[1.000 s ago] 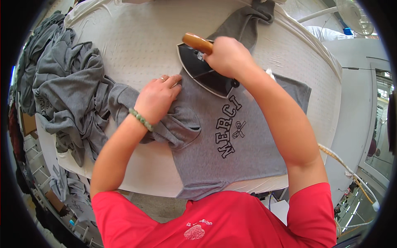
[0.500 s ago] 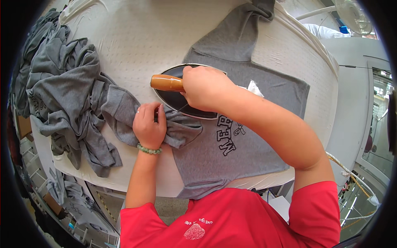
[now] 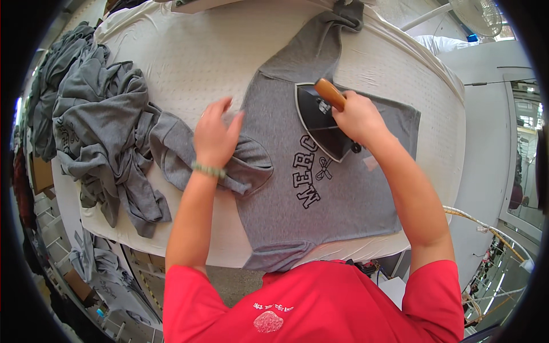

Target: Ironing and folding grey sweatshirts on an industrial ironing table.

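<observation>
A grey hooded sweatshirt point(image 3: 274, 211) with dark lettering and a small bow print lies spread on a padded ironing table point(image 3: 171, 63). My right hand point(image 3: 361, 119) is closed round the wooden handle of a black iron point(image 3: 320, 123), which rests on the chest of the garment beside the print. My left hand point(image 3: 216, 134) is over the hood point(image 3: 251, 166), fingers spread and holding nothing. A bead bracelet circles that wrist. The iron's underside is hidden.
Rumpled grey sweatshirts point(image 3: 103, 120) are heaped on the table's left side. A fan point(image 3: 477, 16) stands at the far right. White and yellow cables point(image 3: 492, 228) hang by the right edge. More grey garments point(image 3: 108, 280) sit lower at the left.
The iron, in my right hand, has moved right from the hood side onto the chest and turned. My left hand has lifted from the hood, its fingers opening and reaching farther away.
</observation>
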Demonstrator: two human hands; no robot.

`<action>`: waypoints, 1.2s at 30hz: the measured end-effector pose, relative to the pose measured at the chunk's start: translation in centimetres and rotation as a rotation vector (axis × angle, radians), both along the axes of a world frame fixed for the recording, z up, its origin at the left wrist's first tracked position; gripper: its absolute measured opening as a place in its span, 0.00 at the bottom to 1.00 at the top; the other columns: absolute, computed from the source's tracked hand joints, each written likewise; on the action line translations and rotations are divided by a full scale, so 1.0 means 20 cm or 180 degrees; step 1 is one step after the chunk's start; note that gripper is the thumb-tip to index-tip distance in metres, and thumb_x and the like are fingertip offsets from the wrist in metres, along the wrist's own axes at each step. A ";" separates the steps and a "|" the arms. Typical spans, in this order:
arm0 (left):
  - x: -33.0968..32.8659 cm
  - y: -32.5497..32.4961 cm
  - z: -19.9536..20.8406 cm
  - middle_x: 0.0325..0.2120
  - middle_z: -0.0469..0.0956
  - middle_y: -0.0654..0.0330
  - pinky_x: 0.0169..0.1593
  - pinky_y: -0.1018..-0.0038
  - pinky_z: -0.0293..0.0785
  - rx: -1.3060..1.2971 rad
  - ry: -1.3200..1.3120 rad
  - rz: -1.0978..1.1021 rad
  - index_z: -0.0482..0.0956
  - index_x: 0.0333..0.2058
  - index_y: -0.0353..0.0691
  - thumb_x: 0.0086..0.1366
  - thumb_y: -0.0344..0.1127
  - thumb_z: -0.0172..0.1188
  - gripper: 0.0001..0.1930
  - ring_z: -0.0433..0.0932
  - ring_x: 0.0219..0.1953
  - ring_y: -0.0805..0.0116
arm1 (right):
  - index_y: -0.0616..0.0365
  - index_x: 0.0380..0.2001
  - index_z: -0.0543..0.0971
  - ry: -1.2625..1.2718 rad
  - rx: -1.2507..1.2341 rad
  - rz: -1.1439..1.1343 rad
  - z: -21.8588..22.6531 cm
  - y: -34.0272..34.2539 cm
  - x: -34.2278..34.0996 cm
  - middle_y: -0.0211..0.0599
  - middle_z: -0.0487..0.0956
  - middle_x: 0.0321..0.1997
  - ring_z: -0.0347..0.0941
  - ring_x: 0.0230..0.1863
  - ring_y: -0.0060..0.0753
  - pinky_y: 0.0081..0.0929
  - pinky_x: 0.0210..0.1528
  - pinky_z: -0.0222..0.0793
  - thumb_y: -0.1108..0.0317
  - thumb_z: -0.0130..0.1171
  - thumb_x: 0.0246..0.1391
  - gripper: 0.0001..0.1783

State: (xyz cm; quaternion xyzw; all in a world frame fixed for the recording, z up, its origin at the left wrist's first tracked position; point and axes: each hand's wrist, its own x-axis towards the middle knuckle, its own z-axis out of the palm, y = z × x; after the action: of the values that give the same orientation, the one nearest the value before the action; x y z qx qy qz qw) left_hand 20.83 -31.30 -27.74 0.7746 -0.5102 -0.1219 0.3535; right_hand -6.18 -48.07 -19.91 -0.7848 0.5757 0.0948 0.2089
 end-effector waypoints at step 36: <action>0.20 -1.11 -0.19 0.30 0.81 0.64 0.40 0.72 0.75 0.0481 0.0688 -0.1408 0.84 0.40 0.37 0.63 0.39 0.73 0.13 0.78 0.34 0.71 | 0.59 0.61 0.71 0.0211 0.0453 -0.0351 0.07 0.50 -0.68 0.55 0.85 0.36 0.83 0.39 0.62 0.54 0.44 0.79 0.59 0.69 0.54 0.34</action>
State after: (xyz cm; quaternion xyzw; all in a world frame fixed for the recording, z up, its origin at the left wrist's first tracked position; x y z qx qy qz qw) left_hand 24.85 -53.41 -31.56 0.6508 -0.6159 -0.3160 0.3118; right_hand -19.74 -38.10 -18.59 -0.7316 0.6164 0.1496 0.2498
